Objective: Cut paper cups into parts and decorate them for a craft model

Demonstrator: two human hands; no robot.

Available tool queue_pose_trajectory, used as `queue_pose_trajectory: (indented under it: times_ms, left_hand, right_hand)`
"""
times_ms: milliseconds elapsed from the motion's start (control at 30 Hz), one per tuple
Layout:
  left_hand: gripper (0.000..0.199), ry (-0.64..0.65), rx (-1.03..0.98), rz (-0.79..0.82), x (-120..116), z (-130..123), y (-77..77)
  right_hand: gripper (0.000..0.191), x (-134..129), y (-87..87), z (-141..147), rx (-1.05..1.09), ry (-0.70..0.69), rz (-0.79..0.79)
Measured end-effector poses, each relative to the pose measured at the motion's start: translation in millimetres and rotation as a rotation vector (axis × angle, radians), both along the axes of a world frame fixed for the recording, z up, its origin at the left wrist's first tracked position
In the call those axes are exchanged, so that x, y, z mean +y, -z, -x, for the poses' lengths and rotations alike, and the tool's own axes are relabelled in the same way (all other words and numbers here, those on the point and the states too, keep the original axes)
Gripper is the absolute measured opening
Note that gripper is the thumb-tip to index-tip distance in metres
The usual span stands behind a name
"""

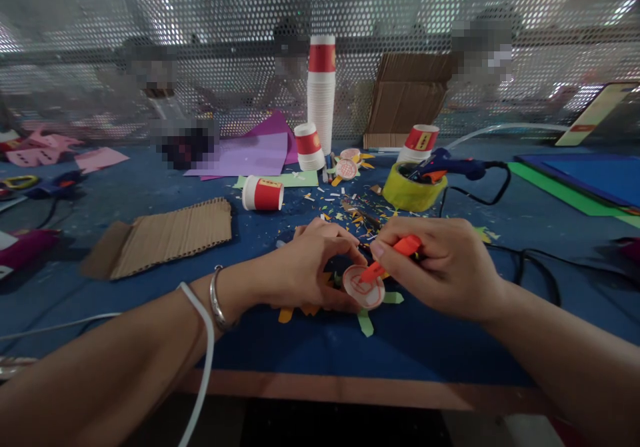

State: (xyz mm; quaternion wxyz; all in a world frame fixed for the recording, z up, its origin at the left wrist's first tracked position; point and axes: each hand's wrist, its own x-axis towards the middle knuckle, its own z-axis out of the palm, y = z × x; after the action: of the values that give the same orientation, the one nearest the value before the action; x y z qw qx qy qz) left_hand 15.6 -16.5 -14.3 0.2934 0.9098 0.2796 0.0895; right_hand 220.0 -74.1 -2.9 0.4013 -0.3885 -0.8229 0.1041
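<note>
My left hand [305, 267] presses down on a small round paper disc [364, 288] with orange and green paper strips sticking out around it, lying on the blue table [150, 313]. My right hand [440, 267] grips an orange pen-like tool [393, 257], its tip resting on the disc's face. A silver bangle and a white cable sit at my left wrist.
A piece of corrugated cardboard [165, 237] lies at left. A red-and-white paper cup [263, 193] lies on its side, a tall cup stack [321, 90] stands behind. A yellow tape roll [413, 190] holds a blue glue gun [450, 165]; its black cord runs right. Paper scraps litter the middle.
</note>
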Motion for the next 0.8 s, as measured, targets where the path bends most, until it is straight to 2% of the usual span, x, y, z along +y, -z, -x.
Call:
queue_pose_trajectory:
  times_ms: [367,800]
  left_hand:
    - [0.052,-0.001,0.038,0.009,-1.5,-1.3,-4.8]
    - [0.052,-0.002,0.013,0.007,-1.3,-0.6,-2.1]
  right_hand:
    - [0.027,1.3,2.4,0.4,-0.030,0.040,-0.046]
    - [0.027,0.8,-1.3,-1.4,-0.047,-0.015,-0.010]
